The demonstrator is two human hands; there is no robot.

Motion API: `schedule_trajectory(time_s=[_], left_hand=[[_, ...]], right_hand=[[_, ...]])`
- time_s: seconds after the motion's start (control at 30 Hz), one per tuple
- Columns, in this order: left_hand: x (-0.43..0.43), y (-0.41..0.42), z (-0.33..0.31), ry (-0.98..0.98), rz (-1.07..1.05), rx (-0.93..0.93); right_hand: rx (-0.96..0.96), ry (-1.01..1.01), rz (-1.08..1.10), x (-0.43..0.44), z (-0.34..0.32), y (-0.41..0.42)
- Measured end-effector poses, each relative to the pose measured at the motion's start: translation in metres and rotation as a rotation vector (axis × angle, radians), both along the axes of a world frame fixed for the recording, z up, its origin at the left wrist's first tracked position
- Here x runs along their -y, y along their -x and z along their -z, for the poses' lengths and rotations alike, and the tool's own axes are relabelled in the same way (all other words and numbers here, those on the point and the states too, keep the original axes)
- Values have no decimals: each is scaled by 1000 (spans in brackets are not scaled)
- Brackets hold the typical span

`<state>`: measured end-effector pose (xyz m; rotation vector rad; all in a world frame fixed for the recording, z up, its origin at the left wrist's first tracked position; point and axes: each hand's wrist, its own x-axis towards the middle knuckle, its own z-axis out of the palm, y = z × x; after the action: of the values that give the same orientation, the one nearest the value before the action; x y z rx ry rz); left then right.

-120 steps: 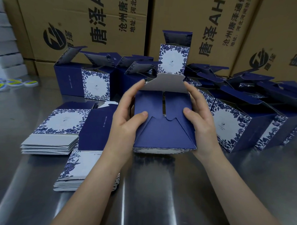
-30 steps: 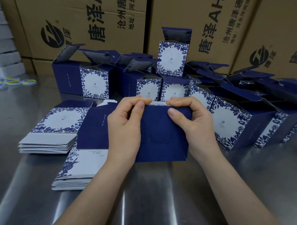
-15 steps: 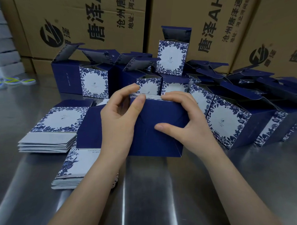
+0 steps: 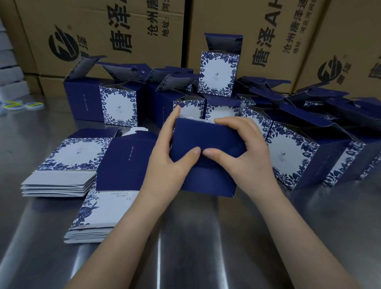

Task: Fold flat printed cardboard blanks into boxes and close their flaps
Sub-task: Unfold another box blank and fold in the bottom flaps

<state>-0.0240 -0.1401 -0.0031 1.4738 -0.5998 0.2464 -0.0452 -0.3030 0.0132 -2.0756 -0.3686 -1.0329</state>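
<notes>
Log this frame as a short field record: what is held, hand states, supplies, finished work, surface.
held item: navy box, both thumbs pressing its face
left hand: gripping box's left side
right hand: gripping top right edge
supplies: two stacks of flat blanks, left of hands
finished work: folded boxes with top flaps open, behind
surface: metal table

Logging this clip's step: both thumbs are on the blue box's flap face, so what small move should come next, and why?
Probably a last firm press with both thumbs, then release. The left hand and right hand clasp the blue box, thumbs meeting on the facing panel, which looks flat and closed; whether its tab is locked cannot be told.
</notes>
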Motion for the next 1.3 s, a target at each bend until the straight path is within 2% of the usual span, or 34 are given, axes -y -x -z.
schedule_trajectory(time_s=[0.73, 1.03, 1.3], left_hand=[[7, -1, 6, 68, -185, 79], [4, -8, 10, -67, -154, 133], [1, -7, 9, -101, -52, 116]], right_hand=[[114, 35, 171, -11, 5, -1], [30, 57, 83, -3, 3, -3], [-62, 64, 10, 3, 0, 0]])
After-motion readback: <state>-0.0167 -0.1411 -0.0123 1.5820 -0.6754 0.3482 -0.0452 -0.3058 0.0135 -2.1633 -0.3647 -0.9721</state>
